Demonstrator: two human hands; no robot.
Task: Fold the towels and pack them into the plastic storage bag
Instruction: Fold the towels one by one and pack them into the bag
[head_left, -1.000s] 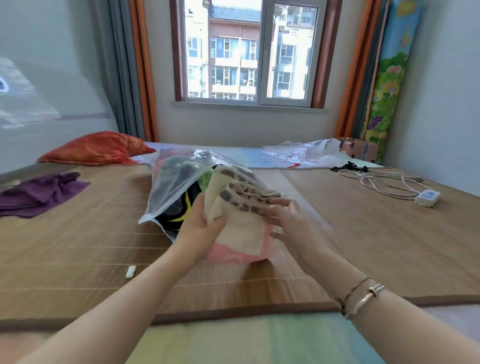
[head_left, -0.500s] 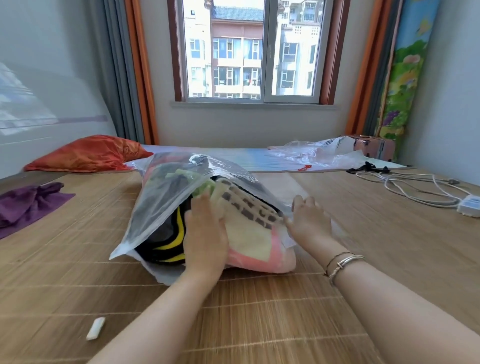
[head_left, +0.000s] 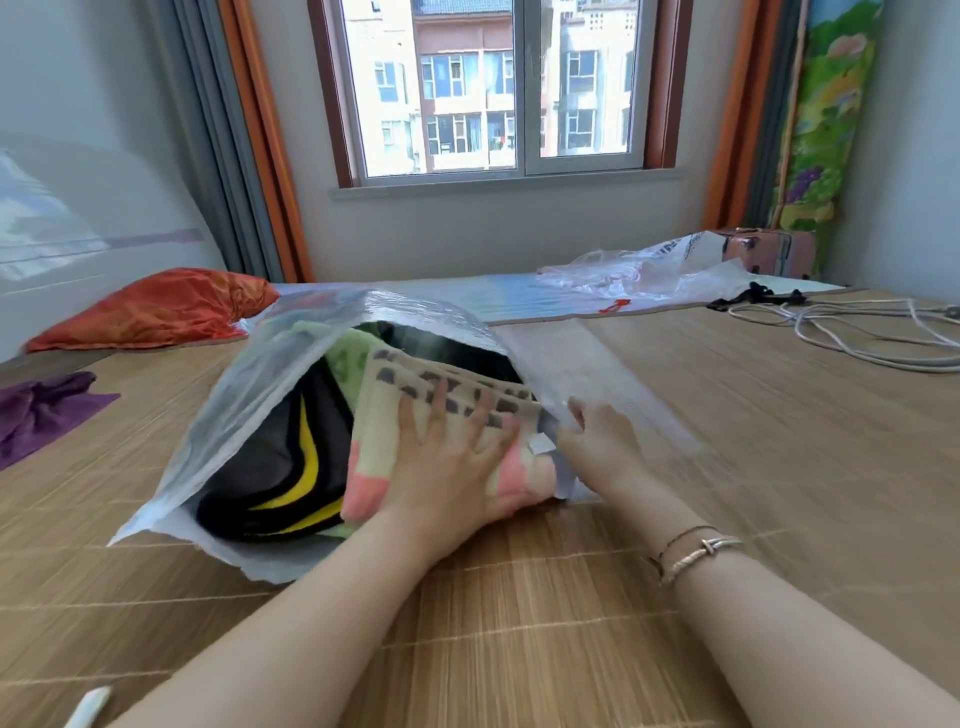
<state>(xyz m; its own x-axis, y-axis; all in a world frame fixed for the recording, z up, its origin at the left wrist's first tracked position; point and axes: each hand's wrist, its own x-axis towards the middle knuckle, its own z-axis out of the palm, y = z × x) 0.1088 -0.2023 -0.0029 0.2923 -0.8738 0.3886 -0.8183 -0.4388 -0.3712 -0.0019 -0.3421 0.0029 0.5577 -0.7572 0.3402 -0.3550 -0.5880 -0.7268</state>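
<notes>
Since the earlier frame the left hand is pressing flat, fingers straight, pushing the folded towel deeper into the plastic bag at frame centre. Right hand is lying at the bag's right edge; whether it is gripping the plastic I cannot tell. Packing is seeming nearly finished.

Bag mouth gapes toward near edge of mat, but black-and-yellow towel and cream towel fill most of it. Left hand lies flat across cream towel; right hand at mouth's right side. Bare mat along near edge. White cable loops at far right; purple cloth at left edge.
</notes>
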